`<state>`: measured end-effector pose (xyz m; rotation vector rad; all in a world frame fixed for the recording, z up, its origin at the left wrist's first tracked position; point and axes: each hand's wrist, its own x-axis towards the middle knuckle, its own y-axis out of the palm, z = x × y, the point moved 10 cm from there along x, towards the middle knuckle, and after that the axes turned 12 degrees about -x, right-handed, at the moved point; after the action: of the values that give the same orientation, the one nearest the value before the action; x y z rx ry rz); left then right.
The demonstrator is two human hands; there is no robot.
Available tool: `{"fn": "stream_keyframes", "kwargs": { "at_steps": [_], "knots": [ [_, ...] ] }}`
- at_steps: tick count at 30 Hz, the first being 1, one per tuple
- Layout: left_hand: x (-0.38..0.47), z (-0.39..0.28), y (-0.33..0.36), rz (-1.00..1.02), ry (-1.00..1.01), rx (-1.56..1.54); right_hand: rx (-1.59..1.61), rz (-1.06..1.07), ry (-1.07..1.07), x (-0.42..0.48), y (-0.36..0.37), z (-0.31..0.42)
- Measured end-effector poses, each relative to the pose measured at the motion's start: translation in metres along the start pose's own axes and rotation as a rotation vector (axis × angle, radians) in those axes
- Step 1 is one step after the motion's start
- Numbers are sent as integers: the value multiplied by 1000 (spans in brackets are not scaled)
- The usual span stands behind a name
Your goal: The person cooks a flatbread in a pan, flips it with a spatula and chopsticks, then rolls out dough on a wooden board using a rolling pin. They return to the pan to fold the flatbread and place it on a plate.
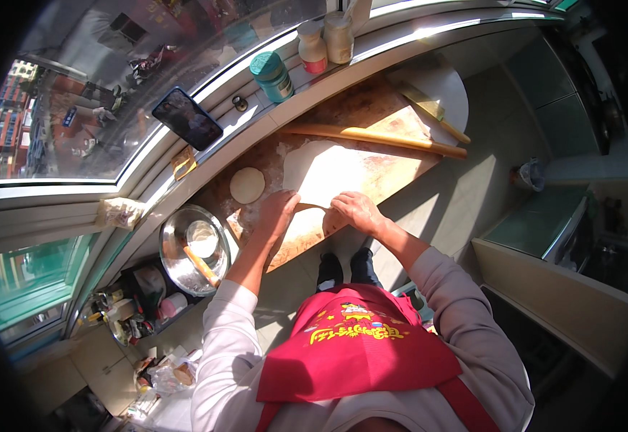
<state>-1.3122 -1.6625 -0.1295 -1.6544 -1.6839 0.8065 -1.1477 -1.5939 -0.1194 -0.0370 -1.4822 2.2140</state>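
Observation:
A large sheet of rolled dough point(319, 167) lies on a floured wooden board point(303, 237), lit brightly by the sun. My left hand point(280, 213) pinches the sheet's near left corner. At its near right corner, the fingers of my right hand point(358, 210) are closed on the edge. The edge between my hands looks slightly lifted, with shadow beneath it. Left of the sheet sits a small round of dough point(247, 185). Across the board's far side rests a long wooden rolling pin point(373, 136). Beyond its right end lies a wooden-handled blade point(423, 103).
Left of the board stands a steel basin point(168, 264) holding a bowl of flour point(202, 239) and a short rolling pin point(201, 265). Along the windowsill are a phone point(187, 119), a teal-lidded jar point(272, 77), two more jars and a packet point(184, 162). A counter point(541, 221) is at right.

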Motion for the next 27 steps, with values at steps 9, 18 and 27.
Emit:
{"fn": "stream_keyframes", "kwargs": {
  "at_steps": [9,18,27],
  "knots": [
    [-30,-9,-16,-259,144,56,-606,-162,608,-4,-97,-213],
    [88,-1,80,-1,-235,-108,-444,-32,761,-122,-105,-201],
    [112,-30,112,55,-25,104,-80,-71,1129,-302,-112,-103]
  ]
}}
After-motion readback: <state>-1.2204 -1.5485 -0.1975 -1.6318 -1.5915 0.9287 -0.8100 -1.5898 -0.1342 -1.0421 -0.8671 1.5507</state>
